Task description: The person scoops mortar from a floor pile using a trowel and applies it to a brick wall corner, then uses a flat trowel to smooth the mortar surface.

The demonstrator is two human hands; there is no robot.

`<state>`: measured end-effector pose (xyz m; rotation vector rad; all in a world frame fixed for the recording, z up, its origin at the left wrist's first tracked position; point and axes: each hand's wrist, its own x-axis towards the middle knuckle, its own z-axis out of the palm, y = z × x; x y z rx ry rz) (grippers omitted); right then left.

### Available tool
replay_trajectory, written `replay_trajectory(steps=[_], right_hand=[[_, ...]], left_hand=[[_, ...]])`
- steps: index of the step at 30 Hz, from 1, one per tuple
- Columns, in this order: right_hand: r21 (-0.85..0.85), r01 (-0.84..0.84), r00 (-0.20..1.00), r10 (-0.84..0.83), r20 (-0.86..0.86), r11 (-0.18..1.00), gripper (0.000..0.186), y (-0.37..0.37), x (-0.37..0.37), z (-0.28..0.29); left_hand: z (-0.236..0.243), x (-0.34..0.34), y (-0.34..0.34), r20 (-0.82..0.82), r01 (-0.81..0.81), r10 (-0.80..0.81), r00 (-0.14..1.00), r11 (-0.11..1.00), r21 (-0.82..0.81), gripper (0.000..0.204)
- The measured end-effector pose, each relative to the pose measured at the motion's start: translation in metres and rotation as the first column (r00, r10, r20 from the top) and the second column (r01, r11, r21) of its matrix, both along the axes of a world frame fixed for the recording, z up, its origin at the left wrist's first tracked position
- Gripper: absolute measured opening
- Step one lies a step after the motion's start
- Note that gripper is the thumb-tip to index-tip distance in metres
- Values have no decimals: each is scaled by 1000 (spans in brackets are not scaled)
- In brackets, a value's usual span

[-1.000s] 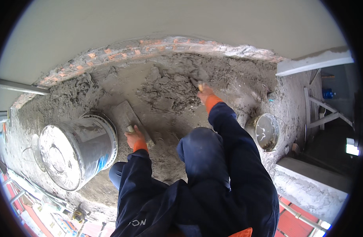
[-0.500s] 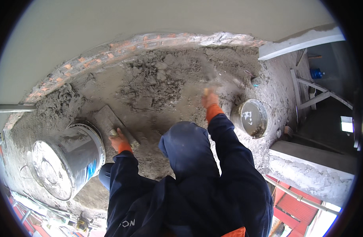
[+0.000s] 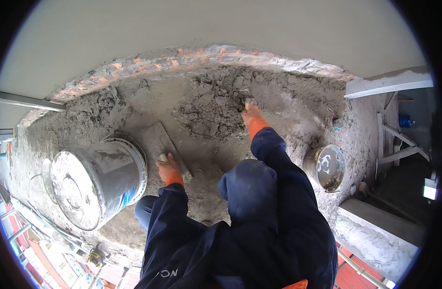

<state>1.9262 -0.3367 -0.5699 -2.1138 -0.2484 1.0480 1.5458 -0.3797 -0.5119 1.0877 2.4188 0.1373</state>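
My left hand (image 3: 169,171) is closed round the handle of a flat, rectangular plastering float (image 3: 162,142), its board smeared with grey mortar and held low over the floor. Further forward, my right hand (image 3: 251,112) grips the pale handle of a trowel (image 3: 250,101). The trowel's blade is mostly hidden at the right side of a heap of wet, lumpy mortar (image 3: 214,108). My bent knee (image 3: 250,185) shows between the two arms.
A large mortar-stained bucket (image 3: 98,180) stands left of my left hand. To the right is a smaller bucket (image 3: 329,166). Ahead, a strip of bare brick (image 3: 182,61) runs along the base of a plastered wall (image 3: 221,24). Wooden framing (image 3: 399,142) stands at far right.
My right hand has moved forward and left with the trowel, from smooth ground to the mortar heap. The left hand still holds the float by the large bucket. The whole view has shifted.
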Motion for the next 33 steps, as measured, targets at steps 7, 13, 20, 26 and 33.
replay_trajectory(steps=[7, 13, 20, 26, 33], right_hand=[[-244, -547, 682, 595, 426, 801, 48, 8, -43, 75], [-370, -677, 481, 763, 433, 636, 49, -8, -77, 99], [-484, -237, 811, 446, 379, 843, 73, -4, 60, 55], [-575, -576, 490, 809, 325, 580, 79, 32, -26, 24], [-405, -708, 475, 814, 334, 579, 67, -15, -85, 101]], left_hand=[[4, 4, 6, 20, -5, 4, 1000, 999, 54, 60], [7, 5, 0, 81, 26, -32, 996, 997, 78, 59], [4, 1, 4, 26, -2, 1, 1000, 999, 43, 59], [6, 5, 6, 30, -13, 12, 999, 999, 38, 58], [-7, -2, 2, 20, 8, -9, 1000, 999, 51, 60]])
